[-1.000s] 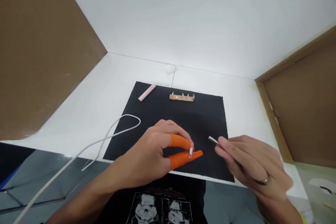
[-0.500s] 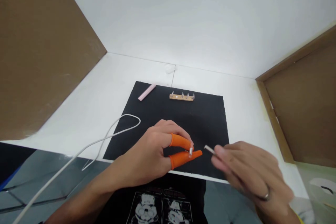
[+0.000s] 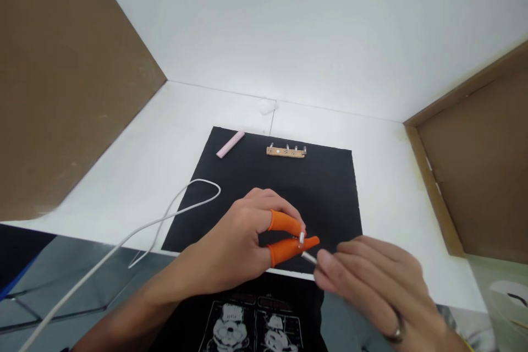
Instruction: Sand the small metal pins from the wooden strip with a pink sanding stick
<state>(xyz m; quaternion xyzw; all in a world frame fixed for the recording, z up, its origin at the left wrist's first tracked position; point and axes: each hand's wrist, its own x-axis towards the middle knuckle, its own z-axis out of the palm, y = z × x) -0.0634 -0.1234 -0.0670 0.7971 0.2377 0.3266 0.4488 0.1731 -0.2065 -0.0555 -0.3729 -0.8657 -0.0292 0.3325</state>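
Orange finger cots (image 3: 284, 253) cover the thumb and index finger of my left hand (image 3: 243, 234), which is closed in a pinch. Between those two fingertips sits a tiny clear, partly silvery piece (image 3: 301, 238), too small to name. My right hand (image 3: 375, 280), with a ring on one finger, pinches a thin pale stick (image 3: 309, 258). The stick's tip points at the clear piece from the lower right, close to the left fingertips; whether they touch I cannot tell. Both hands are over the front part of a black mat (image 3: 256, 176).
Towards the mat's back lie a narrow wooden strip (image 3: 284, 152) with several small clear pegs and a pink bar (image 3: 230, 144). A white cable (image 3: 181, 210) loops onto the mat's left side. Brown panels (image 3: 74, 88) and a white wall (image 3: 305, 27) surround the table.
My right hand has moved left and slightly down with the stick, bringing its tip close to the clear piece. My left hand has hardly moved.
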